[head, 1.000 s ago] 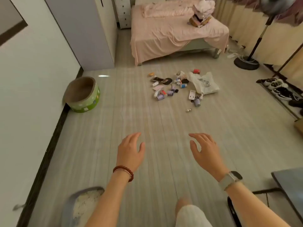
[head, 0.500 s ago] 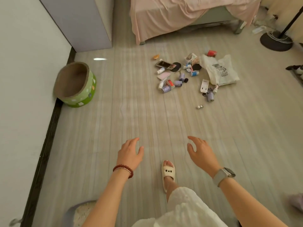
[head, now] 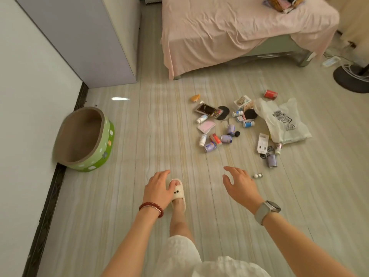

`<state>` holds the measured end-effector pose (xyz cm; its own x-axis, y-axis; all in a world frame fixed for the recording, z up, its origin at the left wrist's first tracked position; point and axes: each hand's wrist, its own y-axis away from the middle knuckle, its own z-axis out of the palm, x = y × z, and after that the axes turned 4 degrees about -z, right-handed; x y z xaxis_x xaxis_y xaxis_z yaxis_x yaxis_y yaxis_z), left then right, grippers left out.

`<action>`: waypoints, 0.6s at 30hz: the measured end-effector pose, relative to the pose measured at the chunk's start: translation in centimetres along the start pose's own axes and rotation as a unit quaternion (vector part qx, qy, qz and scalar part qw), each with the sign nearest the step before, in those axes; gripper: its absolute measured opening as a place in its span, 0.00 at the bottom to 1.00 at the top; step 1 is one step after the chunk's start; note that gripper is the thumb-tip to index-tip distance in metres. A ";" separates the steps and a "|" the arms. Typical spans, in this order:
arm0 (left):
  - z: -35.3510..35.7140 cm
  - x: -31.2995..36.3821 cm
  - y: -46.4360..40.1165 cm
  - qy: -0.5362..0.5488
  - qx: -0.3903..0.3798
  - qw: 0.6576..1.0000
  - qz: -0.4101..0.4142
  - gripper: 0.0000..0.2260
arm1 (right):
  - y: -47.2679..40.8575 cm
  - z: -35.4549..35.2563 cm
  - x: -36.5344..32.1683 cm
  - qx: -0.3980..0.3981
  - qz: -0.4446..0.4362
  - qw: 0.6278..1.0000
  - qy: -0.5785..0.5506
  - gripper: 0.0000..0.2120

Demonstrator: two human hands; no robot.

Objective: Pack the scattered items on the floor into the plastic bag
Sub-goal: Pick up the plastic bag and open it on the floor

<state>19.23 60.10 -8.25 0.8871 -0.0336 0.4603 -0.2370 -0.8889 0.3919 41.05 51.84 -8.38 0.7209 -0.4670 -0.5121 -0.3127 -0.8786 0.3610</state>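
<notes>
A white plastic bag (head: 283,121) with a black print lies crumpled on the floor at the right of a scatter of small items. Among them are purple cans (head: 226,138), small white bottles (head: 202,140), a pink packet (head: 206,126), a red can (head: 270,94), a white card (head: 262,145) and two tiny white beads (head: 257,175). My left hand (head: 157,188) and my right hand (head: 240,185) hover in front of me, fingers relaxed and spread, holding nothing. Both are short of the pile; the right hand is closest to the beads.
A green round cat scratcher bowl (head: 85,136) sits against the left wall. A bed with a pink sheet (head: 235,31) stands behind the pile, a lilac wardrobe (head: 87,39) at the left, a fan base (head: 351,78) far right. My slippered foot (head: 178,193) steps forward between my hands.
I have walked closer to the pile, which now looks larger and nearer. My foot has stepped forward under the left hand. Both hands stay empty and spread.
</notes>
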 end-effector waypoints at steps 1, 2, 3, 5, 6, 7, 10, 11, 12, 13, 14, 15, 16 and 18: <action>-1.2 0.0 -2.9 0.002 0.003 1.000 -0.002 0.19 | -2.8 -0.4 -0.8 0.000 0.007 1.000 0.000 0.20; -2.6 0.2 -5.9 0.003 0.006 1.000 -0.002 0.19 | -5.7 -0.9 -1.9 0.001 0.015 1.000 0.001 0.20; -4.1 0.4 -8.9 0.002 0.006 1.000 0.000 0.19 | -8.4 -1.5 -3.0 -0.001 0.027 1.000 0.001 0.20; -7.4 1.1 -15.0 -0.007 0.007 1.000 0.015 0.19 | -13.8 -2.7 -5.4 0.000 0.048 0.999 -0.008 0.20; -9.0 1.5 -18.0 -0.014 0.009 1.000 0.022 0.19 | -16.5 -3.4 -6.6 0.001 0.052 0.999 -0.012 0.20; -10.5 2.0 -20.9 -0.021 0.011 0.999 0.027 0.19 | -19.2 -4.2 -7.7 0.003 0.054 0.998 -0.015 0.20; -13.8 4.0 -29.1 -0.039 0.003 0.998 0.040 0.19 | -26.3 -6.5 -9.9 0.018 0.061 0.998 -0.020 0.19; -14.6 4.9 -31.7 -0.042 -0.003 0.998 0.046 0.18 | -28.5 -7.2 -10.3 0.021 0.069 0.997 -0.024 0.18; -15.2 5.9 -34.4 -0.046 -0.012 0.997 0.053 0.18 | -30.6 -8.0 -10.5 0.025 0.081 0.996 -0.030 0.18; -15.6 7.0 -37.1 -0.051 -0.023 0.997 0.061 0.18 | -32.5 -8.6 -10.6 0.028 0.098 0.994 -0.038 0.18; -15.8 8.3 -39.9 -0.056 -0.034 0.995 0.070 0.18 | -34.6 -9.3 -10.6 0.031 0.116 0.992 -0.047 0.18; -16.0 9.7 -42.6 -0.058 -0.044 0.994 0.079 0.18 | -36.7 -9.9 -10.4 0.033 0.133 0.989 -0.058 0.18; -16.1 11.1 -45.4 -0.058 -0.054 0.993 0.087 0.18 | -39.0 -10.4 -10.1 0.035 0.147 0.986 -0.068 0.18; -16.2 13.8 -50.7 -0.062 -0.068 0.992 0.092 0.18 | -43.9 -11.7 -9.5 0.030 0.169 0.981 -0.086 0.19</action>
<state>37.07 112.12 -8.85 0.8634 -0.2528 0.4365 -0.4432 -0.7934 0.4172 55.11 96.03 -10.26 0.4564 -0.7376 -0.4977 -0.5557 -0.6731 0.4880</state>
